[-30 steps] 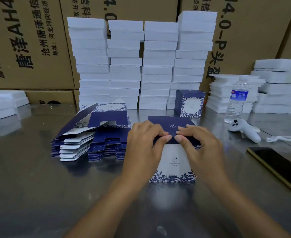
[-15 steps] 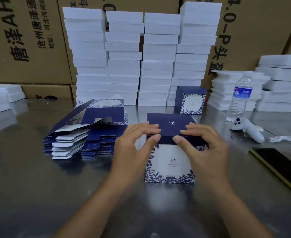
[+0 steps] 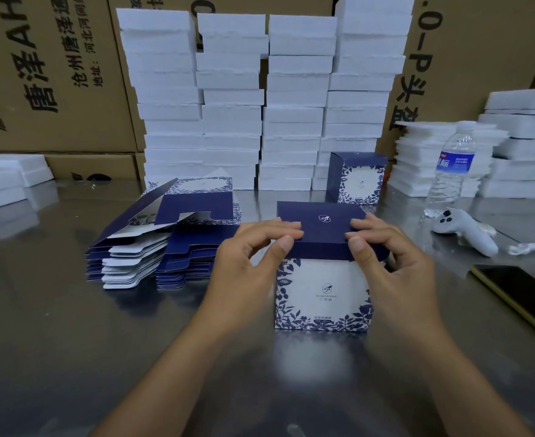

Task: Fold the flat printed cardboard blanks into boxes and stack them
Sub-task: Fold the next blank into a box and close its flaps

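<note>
Both hands, left (image 3: 247, 266) and right (image 3: 395, 266), in pinch grip on box (image 3: 323, 298) lid; blanks (image 3: 165, 247) beside, bottle (image 3: 449, 171) beyond.

2 boxes (image 3: 323, 291) (image 3: 359, 181), 2 blank piles (image 3: 130, 257) (image 3: 190, 263), 1 btl (image 3: 452, 171), 1 phone (image 3: 518, 294)

The right hand (image 3: 397, 264) hides one box (image 3: 323, 296) corner.

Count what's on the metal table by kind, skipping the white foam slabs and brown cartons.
Folded navy-and-white printed cardboard boxes: 2
Piles of flat navy cardboard blanks: 2
Clear plastic water bottle: 1
White handheld controller: 1
White cord: 1
Black flat phone: 1
Total: 8
</note>
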The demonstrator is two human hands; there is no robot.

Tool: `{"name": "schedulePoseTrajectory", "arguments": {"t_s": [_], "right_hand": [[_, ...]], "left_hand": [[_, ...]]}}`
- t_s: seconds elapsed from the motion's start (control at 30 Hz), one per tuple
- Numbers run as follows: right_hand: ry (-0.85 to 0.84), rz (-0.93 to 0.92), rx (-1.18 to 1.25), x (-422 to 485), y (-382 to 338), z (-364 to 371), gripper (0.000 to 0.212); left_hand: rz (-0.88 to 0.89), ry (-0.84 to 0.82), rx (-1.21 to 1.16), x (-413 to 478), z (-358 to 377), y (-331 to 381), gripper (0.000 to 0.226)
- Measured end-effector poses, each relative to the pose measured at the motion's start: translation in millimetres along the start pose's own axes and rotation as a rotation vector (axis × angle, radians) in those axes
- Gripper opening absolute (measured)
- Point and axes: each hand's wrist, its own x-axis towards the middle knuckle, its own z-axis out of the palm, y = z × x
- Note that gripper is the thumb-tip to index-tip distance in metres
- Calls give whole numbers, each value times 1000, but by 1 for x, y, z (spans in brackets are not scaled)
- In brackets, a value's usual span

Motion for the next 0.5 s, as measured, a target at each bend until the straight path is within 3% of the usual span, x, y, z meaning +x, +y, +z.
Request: {"name": "schedulePoseTrajectory", "arguments": {"t_s": [0.2,0.5], "right_hand": [[10,70,201,0,-3,-9,14],[-18,22,107,-1,1,-9,14]], "left_hand": [[36,-78,-4,2,-10,-8,18],[138,-12,160,-3,-3,-7,29]]}}
